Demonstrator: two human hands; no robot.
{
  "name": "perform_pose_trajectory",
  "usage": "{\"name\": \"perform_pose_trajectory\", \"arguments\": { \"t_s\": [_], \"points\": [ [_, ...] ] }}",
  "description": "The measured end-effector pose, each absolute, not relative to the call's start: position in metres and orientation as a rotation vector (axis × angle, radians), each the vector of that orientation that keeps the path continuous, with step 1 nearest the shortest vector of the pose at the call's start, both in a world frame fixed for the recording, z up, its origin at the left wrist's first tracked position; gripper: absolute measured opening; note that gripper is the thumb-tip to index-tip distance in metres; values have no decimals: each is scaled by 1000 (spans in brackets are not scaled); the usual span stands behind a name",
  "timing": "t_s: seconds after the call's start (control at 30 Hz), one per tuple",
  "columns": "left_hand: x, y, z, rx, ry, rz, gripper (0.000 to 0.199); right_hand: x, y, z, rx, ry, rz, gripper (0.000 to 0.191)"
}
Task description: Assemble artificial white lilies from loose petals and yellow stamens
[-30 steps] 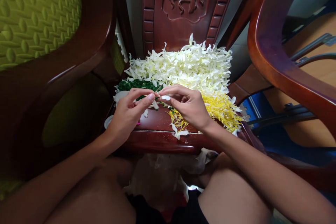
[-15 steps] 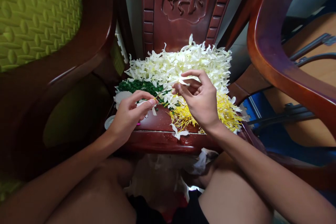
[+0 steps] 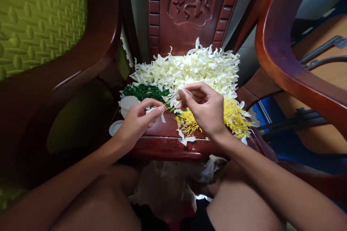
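Observation:
My left hand [image 3: 138,121] is pinched shut on a thin yellow stem piece, just in front of the green pieces [image 3: 143,91]. To its right, my right hand [image 3: 206,106] has its thumb and fingers pressed together on something thin and pale that I cannot make out clearly. Behind both hands a large heap of white flowers [image 3: 195,66] lies on the chair seat [image 3: 162,128]. Yellow stamens [image 3: 233,115] are piled beside and beneath my right hand. One loose white flower [image 3: 185,138] rests near the seat's front edge.
White discs [image 3: 128,104] and a small round lid [image 3: 115,128] lie at the seat's left. Curved wooden armrests [image 3: 273,39] flank the seat, with a carved backrest [image 3: 193,3] behind. A crumpled plastic bag [image 3: 210,169] shows below the front edge.
My right hand has come down slightly, and the white flower at its fingertips is no longer plainly visible there. My left hand has shifted slightly right and down, still pinching.

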State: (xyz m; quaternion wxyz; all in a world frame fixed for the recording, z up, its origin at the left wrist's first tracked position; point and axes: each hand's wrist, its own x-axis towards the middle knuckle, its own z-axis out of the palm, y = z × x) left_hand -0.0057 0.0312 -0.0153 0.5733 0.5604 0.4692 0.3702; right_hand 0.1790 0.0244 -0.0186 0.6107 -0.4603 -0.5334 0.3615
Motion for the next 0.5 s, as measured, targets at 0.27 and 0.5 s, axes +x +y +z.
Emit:
{"name": "perform_pose_trajectory", "arguments": {
  "t_s": [0.27, 0.5],
  "points": [
    [-7, 31, -16, 1296, 1086, 858, 22, 170, 15, -23, -1070, -1394, 567, 5],
    [-4, 31, -14, 1224, 1029, 983, 23, 168, 11, -27, -1070, -1649, 349, 3]
  ]
}}
